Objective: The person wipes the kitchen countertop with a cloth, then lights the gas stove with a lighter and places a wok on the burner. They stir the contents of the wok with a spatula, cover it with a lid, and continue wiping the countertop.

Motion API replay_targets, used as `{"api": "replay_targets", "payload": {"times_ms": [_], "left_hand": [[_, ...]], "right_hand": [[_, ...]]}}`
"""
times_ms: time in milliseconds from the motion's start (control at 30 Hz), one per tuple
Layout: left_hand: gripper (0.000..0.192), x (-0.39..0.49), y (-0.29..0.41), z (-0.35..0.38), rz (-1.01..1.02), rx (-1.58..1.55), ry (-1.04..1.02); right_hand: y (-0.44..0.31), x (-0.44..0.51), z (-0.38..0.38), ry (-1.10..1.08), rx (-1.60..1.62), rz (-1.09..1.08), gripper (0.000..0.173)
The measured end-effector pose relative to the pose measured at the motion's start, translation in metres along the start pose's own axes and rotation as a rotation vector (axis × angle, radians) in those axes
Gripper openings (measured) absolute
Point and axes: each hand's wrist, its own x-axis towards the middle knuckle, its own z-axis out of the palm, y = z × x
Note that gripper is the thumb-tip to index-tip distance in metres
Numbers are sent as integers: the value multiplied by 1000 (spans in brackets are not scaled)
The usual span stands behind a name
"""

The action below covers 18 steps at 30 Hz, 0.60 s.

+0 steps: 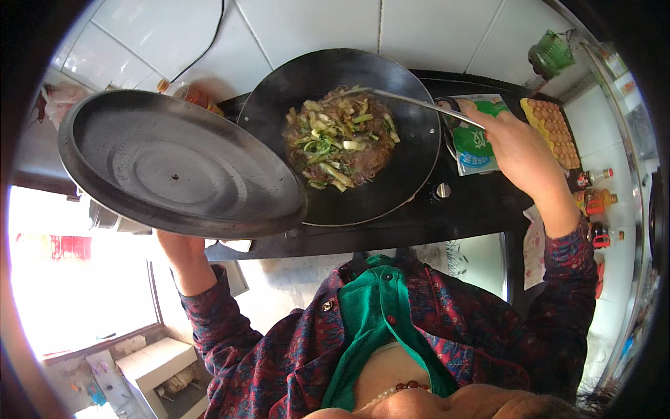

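Observation:
A large dark wok (pixel 413 167) sits on the black stove top. Glassy noodles mixed with chopped green and pale vegetables (pixel 340 141) fill its middle. My right hand (pixel 515 144) grips the metal handle of a cooking utensil (pixel 408 98), whose far end reaches the food; its head is hard to make out there. On the left, my left hand (pixel 180 251) holds up a wide dark wok lid (pixel 209 157), tilted with its inner side towards me. The lid hides my left fingers and overlaps the wok's left rim.
A green-and-white printed packet (pixel 479 152) lies right of the wok, beside a yellow tray of eggs (pixel 552 131). Several bottles (pixel 596 201) stand at the far right. One metal stove knob (pixel 443 190) faces front. Behind the lid is another bottle (pixel 193 97). White tiles (pixel 324 26) back the stove.

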Motion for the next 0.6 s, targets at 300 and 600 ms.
{"api": "replay_targets", "payload": {"times_ms": [300, 600], "left_hand": [[45, 27, -12, -2, -88, 72, 287], [46, 33, 3, 54, -18, 236, 211]], "right_hand": [[-31, -83, 44, 111, 188, 244, 46], [-59, -127, 106, 223, 594, 366, 48]]}}
